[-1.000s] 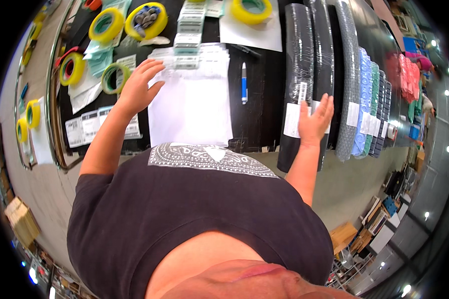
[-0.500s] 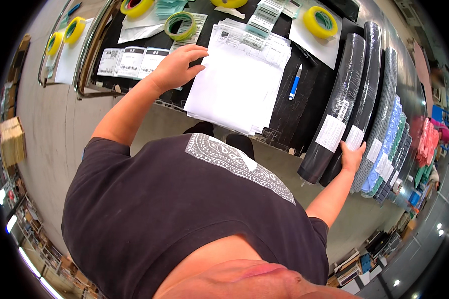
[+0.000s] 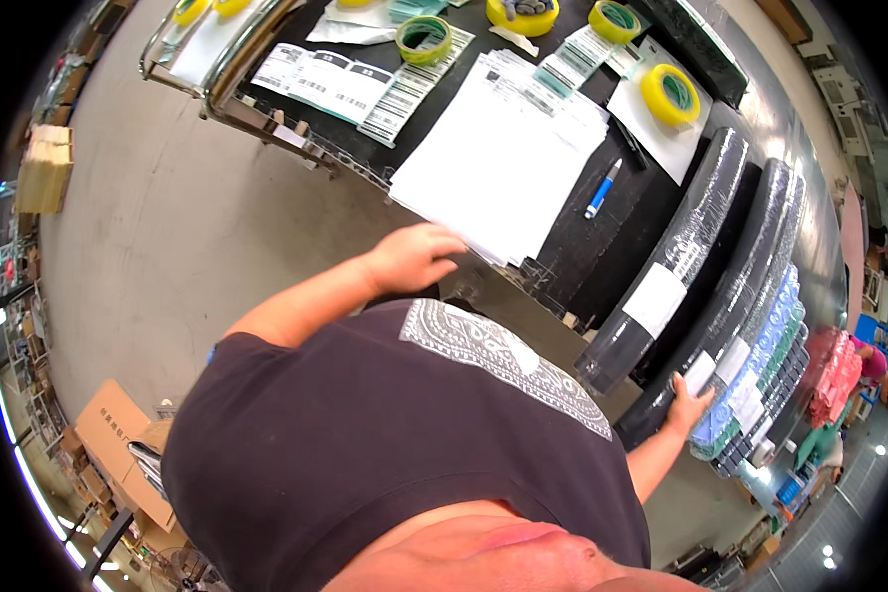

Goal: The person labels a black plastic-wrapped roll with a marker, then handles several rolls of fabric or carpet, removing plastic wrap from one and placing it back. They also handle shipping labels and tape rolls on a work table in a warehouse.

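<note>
My right hand grips the near end of a long black plastic-wrapped roll, close beside its white label. That roll reaches past the table's near edge, and a dark gap parts it from another black wrapped roll on its left. In front of my body, my left hand hovers by the near edge of a stack of white paper sheets. It holds nothing, and its thumb is apart from its loosely bent fingers.
A blue pen lies right of the papers. Yellow tape rolls, a green tape roll and printed labels lie farther back. Blue patterned rolls sit at the right. A metal rail borders the table's left side.
My right hand has drawn the second black roll toward me, away from the first roll. My left hand has moved from above the papers back toward my body.
</note>
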Motion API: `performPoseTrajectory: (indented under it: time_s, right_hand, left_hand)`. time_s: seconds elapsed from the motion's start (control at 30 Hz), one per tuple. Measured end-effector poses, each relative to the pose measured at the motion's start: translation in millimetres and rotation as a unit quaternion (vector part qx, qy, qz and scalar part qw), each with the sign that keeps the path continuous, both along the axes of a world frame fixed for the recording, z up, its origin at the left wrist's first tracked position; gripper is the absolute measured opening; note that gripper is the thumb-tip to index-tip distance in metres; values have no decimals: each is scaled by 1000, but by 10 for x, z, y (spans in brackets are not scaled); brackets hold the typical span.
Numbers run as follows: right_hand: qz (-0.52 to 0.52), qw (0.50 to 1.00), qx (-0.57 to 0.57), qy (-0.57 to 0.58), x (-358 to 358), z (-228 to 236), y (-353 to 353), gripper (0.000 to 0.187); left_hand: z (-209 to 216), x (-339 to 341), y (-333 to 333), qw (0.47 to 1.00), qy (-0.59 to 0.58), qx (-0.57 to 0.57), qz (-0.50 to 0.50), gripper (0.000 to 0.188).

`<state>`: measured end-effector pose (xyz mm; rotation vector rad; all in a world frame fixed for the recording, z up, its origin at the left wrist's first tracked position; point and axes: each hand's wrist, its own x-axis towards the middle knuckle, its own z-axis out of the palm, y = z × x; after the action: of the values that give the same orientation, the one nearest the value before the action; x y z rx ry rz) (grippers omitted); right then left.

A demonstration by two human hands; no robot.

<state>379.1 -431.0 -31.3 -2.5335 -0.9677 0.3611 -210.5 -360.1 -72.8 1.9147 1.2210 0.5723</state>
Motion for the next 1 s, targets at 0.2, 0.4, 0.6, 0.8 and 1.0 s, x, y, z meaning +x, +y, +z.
performPoseTrajectory:
  time_s: [0.2, 0.4, 0.6, 0.8, 1.0]
  right_hand:
    - [-11, 962, 76, 261, 483, -16, -178, 98]
    - [40, 957, -41, -284, -204, 207, -73, 97]
    - [10, 908, -185, -377, -765, 0, -79, 102]
    - [4, 940, -90, -328, -420, 44, -218, 113]
    - [-101, 911, -274, -291, -927, 201, -427, 108]
  left_hand:
    - [118, 181, 48, 994, -10, 102, -28, 20]
    - [160, 174, 534, 988, -10, 136, -71, 18]
    - [321, 492, 1057, 968, -35, 149, -199, 19]
    - [296, 795, 1158, 936, -77, 137, -315, 22]
    - [312, 1037, 1049, 928, -88, 135, -337, 25]
